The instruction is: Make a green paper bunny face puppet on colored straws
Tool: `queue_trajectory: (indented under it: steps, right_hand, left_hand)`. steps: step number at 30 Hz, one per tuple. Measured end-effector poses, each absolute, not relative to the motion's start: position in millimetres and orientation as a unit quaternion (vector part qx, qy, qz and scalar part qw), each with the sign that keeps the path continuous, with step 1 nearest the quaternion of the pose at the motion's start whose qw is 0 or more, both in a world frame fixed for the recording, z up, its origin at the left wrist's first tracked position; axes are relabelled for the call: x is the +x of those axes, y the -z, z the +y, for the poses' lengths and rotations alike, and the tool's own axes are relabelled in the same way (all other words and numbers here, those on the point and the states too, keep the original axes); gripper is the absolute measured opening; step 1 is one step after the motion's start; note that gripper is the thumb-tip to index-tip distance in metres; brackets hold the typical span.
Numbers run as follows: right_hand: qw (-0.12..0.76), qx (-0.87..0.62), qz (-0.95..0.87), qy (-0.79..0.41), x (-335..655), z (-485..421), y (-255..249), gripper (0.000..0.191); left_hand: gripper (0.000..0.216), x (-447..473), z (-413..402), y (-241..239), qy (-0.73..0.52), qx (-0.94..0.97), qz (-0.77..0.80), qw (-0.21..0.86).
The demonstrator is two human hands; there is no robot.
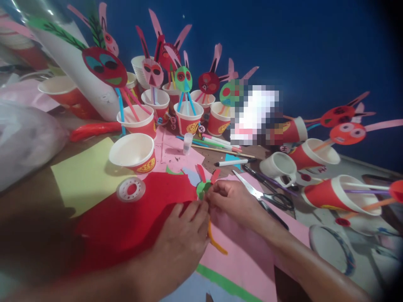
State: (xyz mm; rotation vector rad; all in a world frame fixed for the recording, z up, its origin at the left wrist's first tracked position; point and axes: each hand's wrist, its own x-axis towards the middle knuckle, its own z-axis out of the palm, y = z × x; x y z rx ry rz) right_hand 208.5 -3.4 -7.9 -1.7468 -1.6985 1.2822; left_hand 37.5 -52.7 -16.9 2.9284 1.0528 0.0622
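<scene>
A small green paper face [201, 188] with red paper ears lies near the middle of the table, over the meeting edges of red and pink paper. My right hand [239, 203] pinches its right side between thumb and fingertips. From below, my left hand [185, 235] presses at the face's lower edge, fingers bent and the inner fingertips touching it; its thumb is partly hidden. An orange pipe-cleaner-like strip [218, 243] sticks out from under my left hand, its upper end hidden. Red paper [132, 226] and pink paper [248, 256] lie beneath both hands.
A tape roll [130, 189] rests on the red paper beside an upright paper cup [132, 151]. Scissors [261, 193], a white marker [234, 162] and a mug [278, 167] are to the right. Several cups with paper faces, such as a red face [105, 67], line the back.
</scene>
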Motion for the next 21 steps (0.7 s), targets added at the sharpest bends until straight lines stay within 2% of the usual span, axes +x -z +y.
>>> queue_trajectory:
  steps: [10, 16, 21]
  right_hand:
    - [0.177, -0.613, -0.611, -0.468, 209.2, -5.4, 7.9, 0.019]
    - [0.232, -0.613, -0.532, -0.536, 215.9, 0.4, 6.9, 0.024]
    - [0.275, -0.590, -0.505, -0.567, 217.9, 0.4, 9.6, 0.020]
  left_hand:
    - [0.037, 36.3, -54.6, 18.0, -0.021, 0.936, 0.351, 0.013]
    - [0.036, 36.9, -51.1, 14.9, -0.031, 0.936, 0.351, 0.023]
    - [0.039, 37.1, -49.0, 13.9, -0.042, 0.928, 0.368, 0.030]
